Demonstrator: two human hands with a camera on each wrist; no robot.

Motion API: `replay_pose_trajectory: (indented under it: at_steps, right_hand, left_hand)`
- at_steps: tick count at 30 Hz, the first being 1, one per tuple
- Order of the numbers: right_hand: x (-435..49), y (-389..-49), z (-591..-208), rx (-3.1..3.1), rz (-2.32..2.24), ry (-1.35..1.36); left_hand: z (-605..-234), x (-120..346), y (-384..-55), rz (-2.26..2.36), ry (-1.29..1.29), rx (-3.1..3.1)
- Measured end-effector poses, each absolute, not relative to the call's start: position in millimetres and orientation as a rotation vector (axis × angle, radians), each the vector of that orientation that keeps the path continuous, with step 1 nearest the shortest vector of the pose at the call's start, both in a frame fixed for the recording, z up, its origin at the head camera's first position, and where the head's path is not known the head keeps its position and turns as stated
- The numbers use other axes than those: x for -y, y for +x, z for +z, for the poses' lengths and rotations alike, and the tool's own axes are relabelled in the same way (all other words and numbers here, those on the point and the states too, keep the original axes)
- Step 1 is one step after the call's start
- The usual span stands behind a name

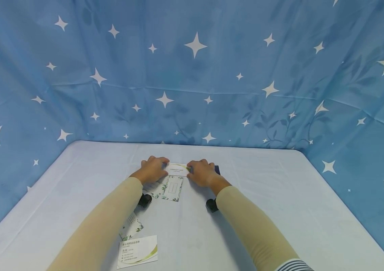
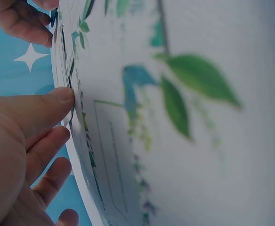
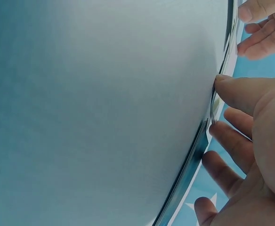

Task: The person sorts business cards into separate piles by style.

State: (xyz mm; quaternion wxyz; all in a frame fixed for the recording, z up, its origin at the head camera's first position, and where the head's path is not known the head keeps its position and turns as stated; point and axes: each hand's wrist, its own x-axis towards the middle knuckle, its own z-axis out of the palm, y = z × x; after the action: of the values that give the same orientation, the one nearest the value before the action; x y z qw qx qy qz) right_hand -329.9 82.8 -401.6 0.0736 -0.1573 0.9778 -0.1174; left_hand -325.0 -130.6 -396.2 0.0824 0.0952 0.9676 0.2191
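Observation:
A white business card (image 1: 177,170) with a green-gold curve and a printed logo lies flat between my two hands, toward the table's far side. My left hand (image 1: 152,169) holds its left end, thumb at the near corner and index finger at the far one. At the right end my right hand (image 1: 203,173) grips it likewise; the right wrist view shows thin layered card edges (image 3: 213,103) between thumb and index finger. Just nearer me is a leaf-bordered card (image 1: 172,189), overlapping another leaf-printed card (image 1: 157,191) partly hidden by my left hand.
A dark stack of cards (image 1: 217,170) sits beyond my right hand, mostly hidden by it. Near my left forearm lie another leaf-printed card (image 1: 131,227) and a business card (image 1: 137,253) with contact text. A blue star-patterned curtain (image 1: 178,75) hangs behind the white table (image 1: 263,180).

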Motion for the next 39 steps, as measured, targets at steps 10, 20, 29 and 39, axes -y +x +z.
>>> replay_pose_trajectory:
  at_steps: [10,20,29,39]
  right_hand:
    - [-83,-330,-402,-2.945,-0.346,-0.468]
    - [-87,-316,-388,-2.935,-0.442,-0.540]
    - [-88,-275,-384,-2.828,-0.633,-0.746]
    - [-78,-222,-381,-2.723,-0.706,-0.781]
  left_hand:
    - [-394,130,-323,0.656,0.283,-2.894]
    - [-384,148,-308,0.639,0.333,-2.897]
    - [-370,176,-242,0.760,0.445,-2.876]
    - [-364,193,-167,0.786,0.400,-2.853]
